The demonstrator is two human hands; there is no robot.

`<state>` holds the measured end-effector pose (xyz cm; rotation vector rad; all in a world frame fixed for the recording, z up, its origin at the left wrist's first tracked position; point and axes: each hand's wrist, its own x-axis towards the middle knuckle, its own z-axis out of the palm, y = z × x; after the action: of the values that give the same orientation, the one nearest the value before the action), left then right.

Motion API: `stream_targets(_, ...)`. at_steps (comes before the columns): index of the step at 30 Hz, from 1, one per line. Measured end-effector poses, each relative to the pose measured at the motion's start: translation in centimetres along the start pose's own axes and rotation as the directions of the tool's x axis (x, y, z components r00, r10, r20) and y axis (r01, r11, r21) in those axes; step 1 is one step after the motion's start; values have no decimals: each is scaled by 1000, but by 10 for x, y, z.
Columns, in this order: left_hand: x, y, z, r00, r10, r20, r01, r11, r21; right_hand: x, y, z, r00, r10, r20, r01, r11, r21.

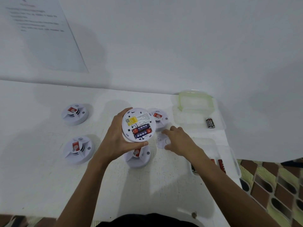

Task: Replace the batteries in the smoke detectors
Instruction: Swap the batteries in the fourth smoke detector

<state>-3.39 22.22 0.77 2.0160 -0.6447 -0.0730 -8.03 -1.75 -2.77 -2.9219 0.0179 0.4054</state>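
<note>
With my left hand (118, 138) fingers (137, 145) clamped round the upturned smoke detector (138, 124) at frame centre and my right hand (177, 141) spread slack over the loose cover (162, 141) on the desk (49, 177), I worry a careless tilt could spill the batteries (142, 131).

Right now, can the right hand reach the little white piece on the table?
Probably yes. The right hand is just beside the white piece, fingers spread, and nothing lies between them.
</note>
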Motion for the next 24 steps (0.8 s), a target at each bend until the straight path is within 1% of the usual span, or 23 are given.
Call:
stream_targets(4, 0, -2, 0, 1000, 0, 3, 0, 1000, 2, 3, 2, 0, 999, -25, -43, 26, 999, 21)
stream_targets(6, 0, -3, 1, 1000, 2, 1, -2, 1000, 6, 1, 1, -4, 998, -33, -50, 40, 988, 147)
stream_targets(8, 0, -3, 0, 1000, 1, 2, -1, 1000, 13, -2, 0, -12, 998, -39, -57, 55, 947, 316)
stream_targets(11, 0, -2, 0, 1000, -11, 3, 11, 1000, 3, -11, -3, -31, 994, -28, -108, 85, 820, 567)
stream_targets(14, 1, 1, 0, 1000, -12, 5, 12, 1000, 2, -25, -16, -54, 986, 30, -162, 108, 626, 772)
stream_targets(16, 1, 3, 1, 1000, -8, 11, 8, 1000, 9, -33, -25, -66, 984, 46, -175, 129, 497, 858)
stream_targets(18, 2, 4, 2, 1000, 1, 16, -1, 1000, 24, -37, -31, -72, 975, 32, -218, 184, 425, 886)
stream_targets(19, 2, 5, 2, 1000, 10, 18, -11, 1000, 28, -38, -33, -74, 971, 31, -237, 204, 408, 890)
stream_targets(21, 2, 8, 2, 999, 38, 19, -39, 999, 30, -39, -39, -76, 959, 65, -275, 225, 410, 884)
stream_targets(24, 2, 12, 2, 998, 62, 21, -63, 998, 26, -40, -52, -79, 918, 174, -355, 231, 494, 838)
